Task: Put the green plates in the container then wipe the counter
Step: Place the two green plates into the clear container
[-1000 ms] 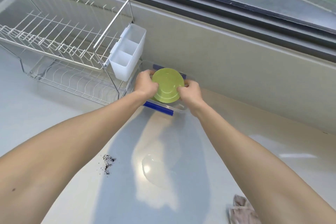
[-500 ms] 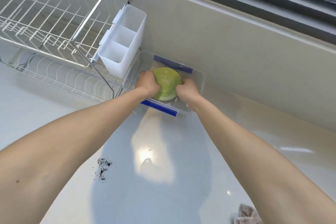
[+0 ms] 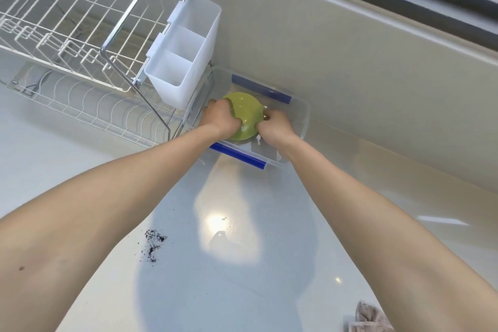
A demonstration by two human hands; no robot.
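Observation:
The green plates sit low inside the clear plastic container with blue clips, against the back wall. My left hand grips their left edge and my right hand grips their right edge, both inside the container. How many plates are stacked I cannot tell. A crumpled beige cloth lies on the white counter at the bottom right.
A white wire dish rack stands at the left, with a white cutlery holder hung on its end, just beside the container. Dark crumbs and a wet patch mark the counter in front.
Both hands have lowered the green plates from above the container's rim down into it. The view has moved closer and shifted left.

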